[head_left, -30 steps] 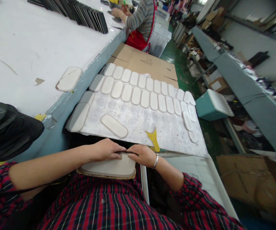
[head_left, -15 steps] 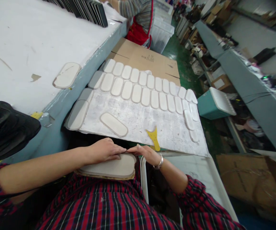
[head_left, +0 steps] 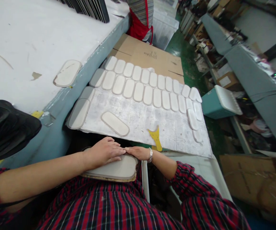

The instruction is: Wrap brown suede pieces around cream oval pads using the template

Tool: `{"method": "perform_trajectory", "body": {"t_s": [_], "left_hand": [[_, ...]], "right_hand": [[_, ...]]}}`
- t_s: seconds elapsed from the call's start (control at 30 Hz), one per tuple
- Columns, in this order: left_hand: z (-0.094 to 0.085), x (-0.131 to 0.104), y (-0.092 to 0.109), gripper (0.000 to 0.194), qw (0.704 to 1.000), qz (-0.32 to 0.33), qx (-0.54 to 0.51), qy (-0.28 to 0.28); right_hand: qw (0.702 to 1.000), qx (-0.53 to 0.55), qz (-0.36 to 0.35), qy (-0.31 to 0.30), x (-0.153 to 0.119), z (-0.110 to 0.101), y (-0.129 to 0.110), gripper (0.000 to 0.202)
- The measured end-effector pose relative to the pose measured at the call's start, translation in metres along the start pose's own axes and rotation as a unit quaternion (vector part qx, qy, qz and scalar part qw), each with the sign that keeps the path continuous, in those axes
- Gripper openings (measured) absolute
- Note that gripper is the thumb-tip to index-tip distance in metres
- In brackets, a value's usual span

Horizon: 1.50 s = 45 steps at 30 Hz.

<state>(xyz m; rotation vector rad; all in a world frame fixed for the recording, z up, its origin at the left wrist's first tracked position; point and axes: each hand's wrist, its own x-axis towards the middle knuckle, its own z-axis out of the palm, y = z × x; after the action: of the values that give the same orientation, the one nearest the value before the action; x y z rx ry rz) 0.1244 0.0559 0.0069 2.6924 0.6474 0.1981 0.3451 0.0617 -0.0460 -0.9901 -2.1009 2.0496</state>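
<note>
Ideally, I'd press evenly: left hand (head_left: 106,153) across the pad (head_left: 121,169), right hand (head_left: 138,152) at its far edge; whether either pinches it, I can't tell.

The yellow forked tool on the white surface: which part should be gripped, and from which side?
Probably pinch the yellow forked tool across its stem with the right hand, coming from the person's side: it appears flat, its stem points toward the person, near the edge of the white surface, and its forked end points away.
</note>
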Motion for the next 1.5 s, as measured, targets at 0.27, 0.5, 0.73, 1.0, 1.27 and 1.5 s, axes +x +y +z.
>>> {"method": "perform_trajectory", "body": {"t_s": [0.27,0.5,0.73,1.0,1.27,1.5], "left_hand": [[0.008,-0.010,0.001,0.025,1.000,-0.005,-0.007,0.014],[-0.011,-0.005,-0.004,0.025,0.992,-0.027,-0.113,-0.042],[-0.050,-0.040,-0.042,0.059,0.928,-0.134,-0.318,-0.141],[-0.020,-0.072,-0.045,0.044,0.934,-0.145,-0.321,-0.066],[-0.018,-0.086,-0.053,0.038,0.959,-0.091,-0.270,0.000],[-0.021,-0.101,-0.050,0.031,0.966,-0.093,-0.237,0.033]], "right_hand": [[0.995,0.014,-0.084,-0.054,-0.004,-0.002,-0.009,0.062],[0.992,-0.009,-0.064,-0.109,0.008,-0.008,-0.012,0.068],[0.991,0.028,-0.044,-0.122,0.006,-0.010,-0.024,0.062],[0.990,-0.031,-0.036,-0.135,0.041,-0.005,-0.036,0.061],[0.988,-0.071,-0.035,-0.136,0.059,0.001,-0.051,0.060],[0.984,-0.096,-0.051,-0.138,0.080,0.009,-0.058,0.062]]}}
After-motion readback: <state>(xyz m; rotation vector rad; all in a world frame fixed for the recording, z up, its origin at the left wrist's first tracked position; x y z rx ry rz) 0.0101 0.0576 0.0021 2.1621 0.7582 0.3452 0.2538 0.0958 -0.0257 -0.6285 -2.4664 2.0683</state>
